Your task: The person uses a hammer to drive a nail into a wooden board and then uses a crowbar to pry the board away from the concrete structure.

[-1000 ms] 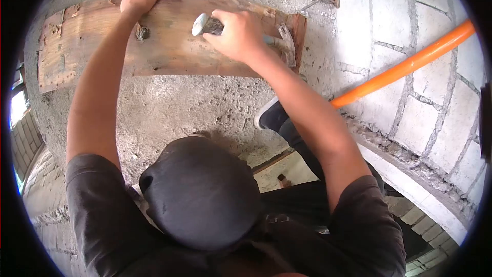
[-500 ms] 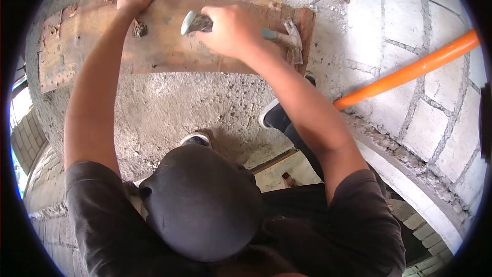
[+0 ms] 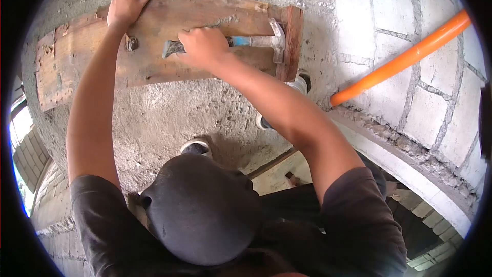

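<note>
Board: a worn, reddish-brown wooden plank (image 3: 102, 56) lies flat against the rough grey concrete surface (image 3: 169, 107) in the upper left of the frame, its long axis running left to right. It looks stiff and fairly heavy, with chipped, splintery edges at its left end.
Left hand: the left hand (image 3: 123, 7) presses on the plank's top edge, fingers spread and flat, gripping nothing.
Knot: a small dark lump (image 3: 130, 43) sits on the plank just below that hand; what it is cannot be told.
Right hand: the right hand (image 3: 202, 46) is wrapped closed around the hammer's grip.
Hammer: a steel claw hammer with a blue-banded handle (image 3: 256, 40) lies along the plank, handle end pointing left, head at the plank's right end. Judged head-heavy and rigid; best held low on the handle.
Pipe: an orange plastic pipe (image 3: 405, 56) slants across the block wall (image 3: 389, 15), upper right.
</note>
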`<control>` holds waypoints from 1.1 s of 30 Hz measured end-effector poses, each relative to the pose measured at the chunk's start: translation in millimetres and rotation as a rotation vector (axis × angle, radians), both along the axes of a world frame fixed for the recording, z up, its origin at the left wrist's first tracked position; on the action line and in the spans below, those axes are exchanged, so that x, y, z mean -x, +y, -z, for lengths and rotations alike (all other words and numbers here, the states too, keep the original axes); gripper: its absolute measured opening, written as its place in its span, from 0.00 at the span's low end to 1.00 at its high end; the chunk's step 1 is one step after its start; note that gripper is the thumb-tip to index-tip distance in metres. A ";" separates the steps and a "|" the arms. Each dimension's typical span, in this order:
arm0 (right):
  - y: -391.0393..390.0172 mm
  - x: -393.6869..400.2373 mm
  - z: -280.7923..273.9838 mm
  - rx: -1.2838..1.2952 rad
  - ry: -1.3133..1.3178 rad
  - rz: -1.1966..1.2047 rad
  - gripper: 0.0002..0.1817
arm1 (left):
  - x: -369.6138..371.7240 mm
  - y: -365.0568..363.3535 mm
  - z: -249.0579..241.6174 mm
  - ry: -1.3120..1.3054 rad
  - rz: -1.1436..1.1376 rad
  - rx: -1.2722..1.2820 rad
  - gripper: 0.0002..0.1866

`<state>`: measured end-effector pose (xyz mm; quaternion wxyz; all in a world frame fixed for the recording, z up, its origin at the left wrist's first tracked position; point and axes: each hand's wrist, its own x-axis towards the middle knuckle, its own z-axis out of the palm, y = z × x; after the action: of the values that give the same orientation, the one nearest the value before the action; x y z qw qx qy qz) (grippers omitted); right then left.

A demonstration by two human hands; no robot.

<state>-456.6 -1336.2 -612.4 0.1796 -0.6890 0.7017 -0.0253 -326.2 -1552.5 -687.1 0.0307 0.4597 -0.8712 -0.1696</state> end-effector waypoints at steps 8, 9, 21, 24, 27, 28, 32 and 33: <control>-31.0 5.9 -2.8 -0.158 -0.009 0.049 0.18 | 1.4 -1.7 -5.3 -0.022 0.002 0.031 0.43; -45.7 5.7 -6.8 -0.219 0.015 0.200 0.18 | 0.9 -1.5 -8.1 -0.070 0.023 0.009 0.44; -81.3 53.7 -59.0 -0.155 -0.125 0.567 0.22 | 2.6 -1.9 -7.2 -0.031 0.001 0.015 0.43; -22.1 41.4 -118.4 0.087 -0.453 0.494 0.19 | 2.0 -2.3 -9.2 -0.047 0.018 0.014 0.43; 19.6 82.2 -181.8 0.017 -0.819 0.560 0.19 | 2.3 -2.5 -13.3 -0.046 0.030 0.018 0.43; 30.7 93.3 -203.2 0.046 -0.766 0.582 0.20 | 2.4 -1.5 -14.5 -0.045 0.019 0.002 0.42; 71.1 144.0 -249.3 -0.037 -0.771 0.659 0.19 | 1.1 -1.6 -14.1 -0.023 0.021 0.016 0.41; 82.7 153.6 -247.0 -0.039 -0.634 0.666 0.19 | 1.3 -4.0 -13.7 -0.029 0.033 0.025 0.39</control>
<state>-610.1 -1253.6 -365.3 0.3805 -0.3807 0.7957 -0.2777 -327.5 -1556.5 -673.4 0.0208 0.4471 -0.8811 -0.1525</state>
